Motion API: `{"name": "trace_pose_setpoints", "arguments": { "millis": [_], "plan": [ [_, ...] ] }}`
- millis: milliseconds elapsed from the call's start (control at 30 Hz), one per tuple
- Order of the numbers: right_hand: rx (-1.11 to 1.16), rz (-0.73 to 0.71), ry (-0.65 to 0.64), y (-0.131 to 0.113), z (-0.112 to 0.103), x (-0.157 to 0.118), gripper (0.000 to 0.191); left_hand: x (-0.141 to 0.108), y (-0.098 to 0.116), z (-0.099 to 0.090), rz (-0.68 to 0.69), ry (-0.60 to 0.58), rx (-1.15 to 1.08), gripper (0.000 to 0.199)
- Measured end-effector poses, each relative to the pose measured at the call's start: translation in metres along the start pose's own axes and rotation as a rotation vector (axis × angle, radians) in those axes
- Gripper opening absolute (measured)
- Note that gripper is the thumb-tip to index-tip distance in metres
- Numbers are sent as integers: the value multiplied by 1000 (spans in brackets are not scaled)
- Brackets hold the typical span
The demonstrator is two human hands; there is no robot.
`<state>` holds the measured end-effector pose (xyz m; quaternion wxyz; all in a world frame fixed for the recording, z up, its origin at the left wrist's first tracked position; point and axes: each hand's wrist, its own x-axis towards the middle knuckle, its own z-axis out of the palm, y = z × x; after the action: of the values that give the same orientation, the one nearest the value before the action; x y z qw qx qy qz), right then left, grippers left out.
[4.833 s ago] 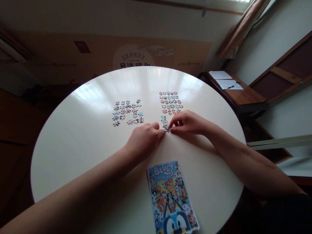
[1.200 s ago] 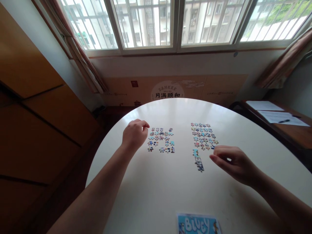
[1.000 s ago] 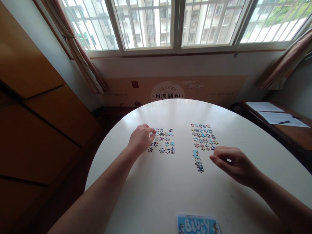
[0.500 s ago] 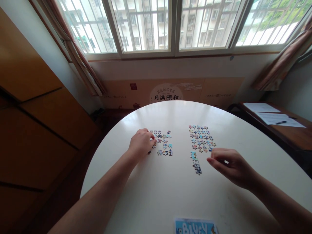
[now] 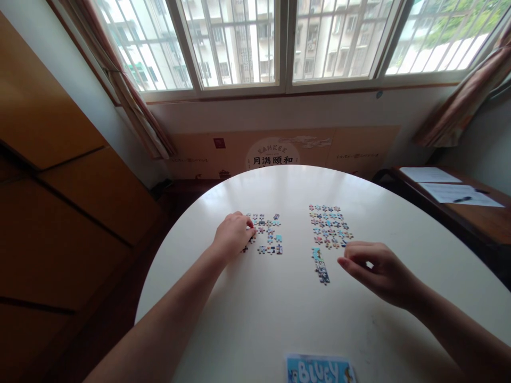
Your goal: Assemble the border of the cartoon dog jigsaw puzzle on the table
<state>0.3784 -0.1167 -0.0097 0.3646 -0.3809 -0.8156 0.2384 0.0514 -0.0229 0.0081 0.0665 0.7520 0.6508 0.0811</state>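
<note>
Your left hand (image 5: pixel 233 234) is over the left cluster of knobbed jigsaw pieces (image 5: pixel 270 231), your curled right hand (image 5: pixel 375 268) beside the right cluster (image 5: pixel 328 223), both grips impossible to tell, glossy white round-edged table (image 5: pixel 247 324).

1. Left bunch of puzzle pieces (image 5: pixel 270 231), right bunch (image 5: pixel 328 223), both on the table (image 5: pixel 247 319).
2. Strip of pieces (image 5: pixel 320 266) just in front of the right bunch.
3. Bluey sheet (image 5: pixel 319 368) is nearest, window (image 5: pixel 284 48) way behind.

A smooth, glossy finish is shown by the tabletop (image 5: pixel 239 319), while the puzzle pieces (image 5: pixel 321 268) look made of printed card. Folded cloth is seen in the curtains (image 5: pixel 133 96), polished wood in the cabinet (image 5: pixel 40 106).
</note>
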Motion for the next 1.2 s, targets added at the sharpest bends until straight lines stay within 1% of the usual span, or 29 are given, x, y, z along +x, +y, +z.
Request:
{"name": "trace_pose_setpoints", "arguments": {
  "millis": [367, 533, 633, 733, 800, 867, 933, 1033, 1100, 1200],
  "plan": [
    [9, -13, 56, -1, -1, 0, 42, 3, -8, -1, 52, 38, -130, 10],
    [14, -23, 58, -2, 0, 1, 42, 4, -9, -4, 47, 28, -258, 7],
    [14, -22, 57, -2, 0, 1, 42, 3, -10, -11, 74, 60, -359, 8],
    [5, -19, 82, -2, -1, 2, 43, -4, -4, -19, 119, 116, -465, 10],
    [-3, -14, 106, -1, -2, 3, 44, -13, 8, -21, 180, 111, -537, 11],
    [-6, 8, 110, 2, -3, 5, 45, -24, 25, -18, 271, 45, -599, 9],
    [-2, 44, 71, 4, -4, 7, 46, -37, 45, -13, 383, -73, -608, 9],
    [-1, 60, 11, 8, -5, 9, 47, -52, 69, -2, 551, -258, -550, 17],
    [-1, 49, 9, 9, -6, 10, 47, -57, 78, 4, 613, -334, -509, 20],
    [-2, 50, 30, 8, -9, 10, 47, -59, 83, 11, 666, -375, -463, 20]
  ]
}}
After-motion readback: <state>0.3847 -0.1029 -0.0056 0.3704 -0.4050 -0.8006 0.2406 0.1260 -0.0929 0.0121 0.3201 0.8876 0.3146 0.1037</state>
